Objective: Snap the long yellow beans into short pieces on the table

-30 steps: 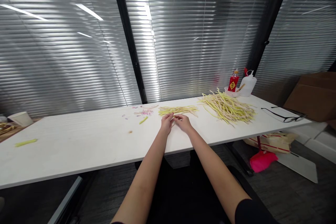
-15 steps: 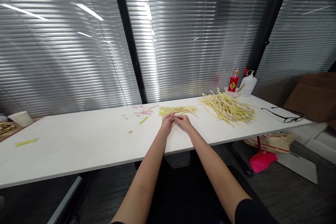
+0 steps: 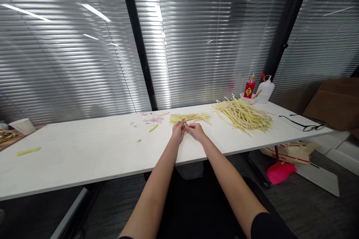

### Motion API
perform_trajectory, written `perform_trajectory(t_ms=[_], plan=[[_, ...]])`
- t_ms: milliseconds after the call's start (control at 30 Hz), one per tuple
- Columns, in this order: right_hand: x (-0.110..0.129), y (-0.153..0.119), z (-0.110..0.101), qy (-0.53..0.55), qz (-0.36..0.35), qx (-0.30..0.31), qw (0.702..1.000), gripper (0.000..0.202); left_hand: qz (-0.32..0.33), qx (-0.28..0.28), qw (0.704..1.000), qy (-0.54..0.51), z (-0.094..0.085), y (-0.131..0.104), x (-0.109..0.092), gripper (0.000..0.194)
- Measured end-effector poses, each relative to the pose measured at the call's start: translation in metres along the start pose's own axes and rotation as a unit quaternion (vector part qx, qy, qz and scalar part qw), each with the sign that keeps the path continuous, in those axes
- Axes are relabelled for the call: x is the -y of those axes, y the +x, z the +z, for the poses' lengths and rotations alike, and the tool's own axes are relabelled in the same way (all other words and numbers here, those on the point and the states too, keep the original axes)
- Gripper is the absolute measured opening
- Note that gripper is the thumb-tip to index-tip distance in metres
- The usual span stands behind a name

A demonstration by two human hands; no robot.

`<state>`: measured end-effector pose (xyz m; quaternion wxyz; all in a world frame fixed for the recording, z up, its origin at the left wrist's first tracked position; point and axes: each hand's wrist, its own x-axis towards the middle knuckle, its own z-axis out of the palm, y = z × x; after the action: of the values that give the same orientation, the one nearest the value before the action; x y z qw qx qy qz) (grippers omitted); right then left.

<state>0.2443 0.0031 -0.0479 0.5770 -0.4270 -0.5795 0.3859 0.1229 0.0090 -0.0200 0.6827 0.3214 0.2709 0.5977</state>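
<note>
Head view: a short yellow-green strand (image 3: 185, 124), mostly hidden by fingers, sits between both hands above the white table (image 3: 98, 149). Left hand (image 3: 177, 132) and right hand (image 3: 196, 131) pinch it, fingertips drawn together. Just beyond lies a bundle of strands (image 3: 193, 117); right, a larger heap (image 3: 243, 115).

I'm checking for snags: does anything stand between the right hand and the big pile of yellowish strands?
Nothing visible does: white tabletop lies between the right hand and the big pile. The smaller row of strands lies beyond the hand, and the red bottle stands behind the pile.
</note>
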Motion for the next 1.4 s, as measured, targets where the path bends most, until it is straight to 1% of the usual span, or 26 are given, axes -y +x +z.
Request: perform_trajectory(t_ms=[200, 300, 467, 567, 767, 900, 1033, 1233, 1333, 1400], plan=[[0.004, -0.002, 0.000, 0.002, 0.002, 0.013, 1.000, 0.023, 0.005, -0.028, 0.999, -0.017, 0.003, -0.005, -0.005, 0.026], [0.005, -0.003, 0.000, -0.003, -0.003, 0.020, 1.000, 0.023, 0.013, -0.028, 0.999, -0.013, 0.004, -0.007, -0.007, 0.024], [0.007, -0.004, -0.001, -0.010, -0.004, 0.029, 1.000, 0.023, 0.017, -0.011, 1.000, -0.003, 0.004, -0.009, -0.009, 0.027], [0.011, -0.006, 0.000, -0.004, 0.008, 0.039, 0.999, 0.026, 0.010, 0.000, 1.000, 0.004, 0.004, -0.009, -0.009, 0.027], [0.017, -0.009, 0.000, 0.012, 0.004, 0.035, 0.999, 0.036, -0.024, 0.052, 0.998, 0.027, 0.005, -0.010, -0.008, 0.028], [0.015, -0.007, 0.000, 0.037, 0.006, 0.050, 0.998, 0.035, -0.030, 0.076, 0.995, 0.057, 0.004, -0.010, -0.006, 0.029], [0.017, -0.008, 0.001, 0.074, 0.017, 0.057, 0.995, 0.035, -0.036, 0.095, 0.993, 0.055, 0.003, -0.009, -0.005, 0.029], [0.026, -0.010, 0.001, 0.061, 0.014, 0.047, 0.997, 0.040, -0.052, 0.108, 0.992, 0.044, 0.003, -0.008, -0.007, 0.020], [0.025, -0.009, 0.000, 0.068, 0.008, 0.045, 0.997, 0.036, -0.059, 0.109, 0.991, 0.040, 0.003, -0.009, -0.007, 0.022], [0.023, -0.008, -0.001, 0.073, 0.011, 0.037, 0.997, 0.033, -0.059, 0.097, 0.993, 0.036, 0.004, -0.009, -0.007, 0.024]])
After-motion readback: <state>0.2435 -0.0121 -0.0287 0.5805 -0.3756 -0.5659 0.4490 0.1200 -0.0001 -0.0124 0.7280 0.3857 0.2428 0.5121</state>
